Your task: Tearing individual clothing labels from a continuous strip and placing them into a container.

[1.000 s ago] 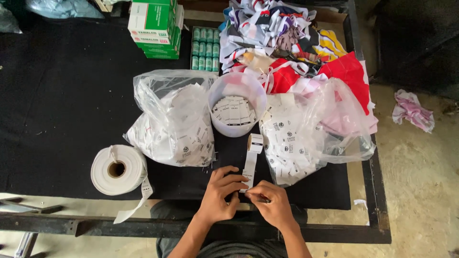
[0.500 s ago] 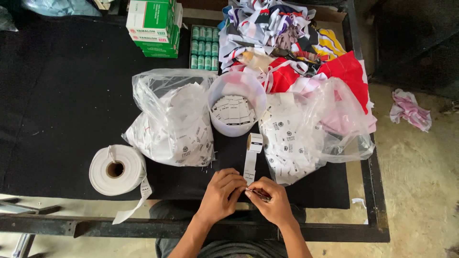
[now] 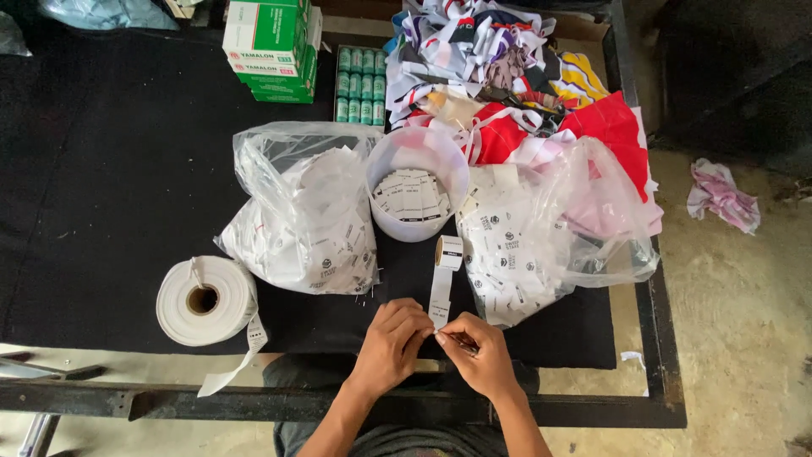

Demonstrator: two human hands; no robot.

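Together, our fingertips pinched the free end of a narrow white label strip at the near edge of the black table. The left hand closed narrowly on that end from the left, and the right hand met it from the right, holding as well a thin dark tool whose kind we could not tell. The strip ran away from us to its small roll, which stood just in front of the white tub.

To do this step well, we judged, we had to keep the strip flat and lightly taut between both pinches and work at one label's edge, so that nothing tore askew.

Farther out, the tub held loose white labels with dark bars. A clear bag of white tags lay to its left and a second clear bag of printed white tags to its right, both open. A big roll of white tape sat at the near left, its tail hanging over the edge. At the far side stood stacked green-and-white boxes, a block of small green cans beside them, and a heap of coloured cloth pieces.
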